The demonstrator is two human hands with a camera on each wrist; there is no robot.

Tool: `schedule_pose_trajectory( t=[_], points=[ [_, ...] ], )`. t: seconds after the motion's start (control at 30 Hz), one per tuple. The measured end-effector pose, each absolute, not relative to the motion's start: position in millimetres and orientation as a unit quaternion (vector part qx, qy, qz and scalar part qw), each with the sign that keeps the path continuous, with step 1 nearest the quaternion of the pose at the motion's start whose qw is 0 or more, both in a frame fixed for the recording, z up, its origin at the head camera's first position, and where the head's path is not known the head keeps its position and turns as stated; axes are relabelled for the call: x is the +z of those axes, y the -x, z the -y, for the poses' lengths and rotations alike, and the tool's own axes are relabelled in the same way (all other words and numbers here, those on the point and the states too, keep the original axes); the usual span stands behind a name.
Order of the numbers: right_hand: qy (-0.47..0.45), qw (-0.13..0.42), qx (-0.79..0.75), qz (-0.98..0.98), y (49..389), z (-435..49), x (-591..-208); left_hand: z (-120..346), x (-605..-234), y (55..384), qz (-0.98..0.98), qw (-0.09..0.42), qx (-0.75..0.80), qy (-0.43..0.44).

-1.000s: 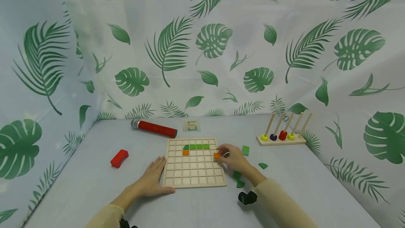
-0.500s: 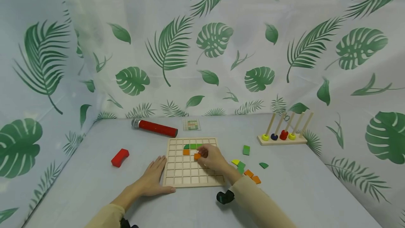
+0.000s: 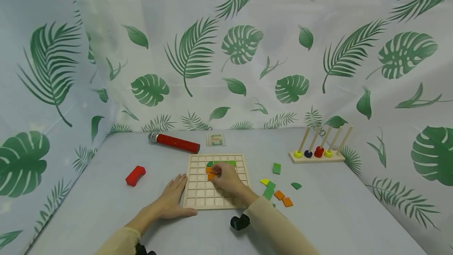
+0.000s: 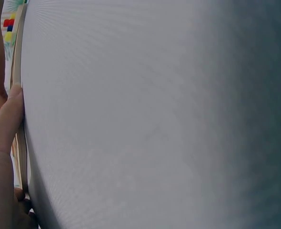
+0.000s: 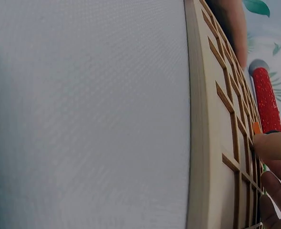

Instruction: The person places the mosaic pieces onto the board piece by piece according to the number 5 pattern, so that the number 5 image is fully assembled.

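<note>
A wooden grid board (image 3: pixel 198 201) lies on the table in the head view. My left hand (image 3: pixel 170 199) rests at its left side, fingers extended along that edge and thumb spread near the front corner. Over the board, my right hand (image 3: pixel 230 180) pinches an orange square tile (image 3: pixel 210 176) just below another orange tile (image 3: pixel 209 170) set in the grid. Above these sits a dark green rounded tile (image 3: pixel 209 164), with light green tiles (image 3: pixel 231 163) to its right, partly hidden by my fingers. The right wrist view shows the held tile's orange edge (image 5: pixel 256 128) at my fingertips.
Right of the board lie loose orange tiles (image 3: pixel 288 202), green tiles (image 3: pixel 277 168) and a yellow tile (image 3: pixel 264 182). A peg stand (image 3: pixel 316 159) with beads is at the back right. Behind the board are a red cylinder (image 3: pixel 175 142) and pattern card (image 3: pixel 215 139); a red block (image 3: pixel 135 175) lies left.
My right hand has carried the orange tile leftward from the board's right edge to below the other orange tile. Loose tiles under that arm have come into sight. My left hand stays put.
</note>
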State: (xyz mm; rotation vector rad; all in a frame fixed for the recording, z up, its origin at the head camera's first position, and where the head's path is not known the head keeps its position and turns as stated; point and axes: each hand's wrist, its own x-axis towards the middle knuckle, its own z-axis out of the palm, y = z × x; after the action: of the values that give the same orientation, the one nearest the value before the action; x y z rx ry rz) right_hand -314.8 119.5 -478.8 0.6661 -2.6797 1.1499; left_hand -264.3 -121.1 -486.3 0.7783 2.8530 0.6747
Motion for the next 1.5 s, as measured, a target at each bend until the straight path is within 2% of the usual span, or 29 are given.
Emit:
schedule_pose_trajectory(
  t=[0.2,0.4,0.93,1.1,1.5],
  points=[
    [-0.194,0.069,0.375,0.904,315.2,-118.6,-479.0,119.0,-488.2,266.6,-0.94,0.052,0.213,-0.26],
    [-0.196,0.081,0.372,0.904,314.6,-119.5,-478.9,116.3,-487.9,267.5,-0.939,0.047,0.212,-0.265],
    [-0.213,0.066,0.401,0.889,308.0,-117.1,-479.7,118.9,-488.2,261.6,-0.938,0.048,0.22,-0.262],
    [-0.236,0.074,0.418,0.874,305.4,-132.0,-479.6,121.1,-488.2,262.1,-0.939,0.054,0.224,-0.257],
    [-0.21,0.079,0.447,0.866,298.0,-187.5,-469.5,122.4,-487.8,266.4,-0.942,0.054,0.217,-0.252]
  ],
)
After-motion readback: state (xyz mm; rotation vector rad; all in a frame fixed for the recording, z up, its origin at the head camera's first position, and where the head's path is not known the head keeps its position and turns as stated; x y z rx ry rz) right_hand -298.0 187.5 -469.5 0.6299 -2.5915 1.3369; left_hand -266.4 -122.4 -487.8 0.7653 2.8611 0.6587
